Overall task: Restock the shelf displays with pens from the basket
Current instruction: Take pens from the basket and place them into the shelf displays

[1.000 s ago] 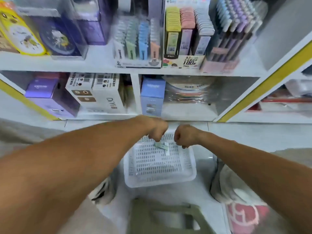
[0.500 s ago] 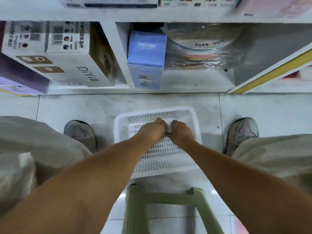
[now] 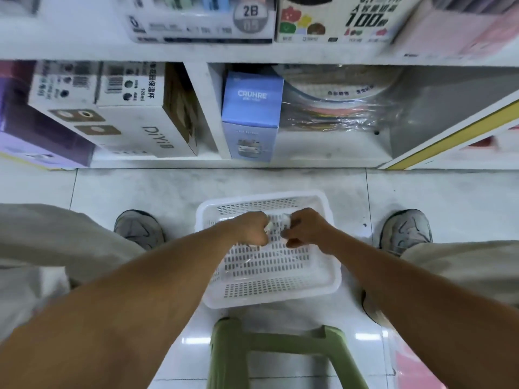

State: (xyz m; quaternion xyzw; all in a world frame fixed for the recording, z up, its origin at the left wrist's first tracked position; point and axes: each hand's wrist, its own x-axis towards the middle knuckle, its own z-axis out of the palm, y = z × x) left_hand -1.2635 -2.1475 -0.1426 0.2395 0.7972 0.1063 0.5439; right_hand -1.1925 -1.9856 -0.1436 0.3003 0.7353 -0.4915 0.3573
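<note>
Your left hand (image 3: 250, 231) and right hand (image 3: 306, 228) reached down side by side over the far half of the white perforated plastic basket (image 3: 331, 265) on the floor, fingers curled, each pinching one end of a small pale packet (image 3: 276, 223). The packet was blurred; it seemed to lie across the basket, left to right, above its bottom.

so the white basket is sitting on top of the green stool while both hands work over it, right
Not quite. In the head view the white basket sits on the tiled floor, just beyond the green stool, not on top of it. The rest holds: the left hand and the right hand are both over the basket, each pinching something small and pale.
</note>
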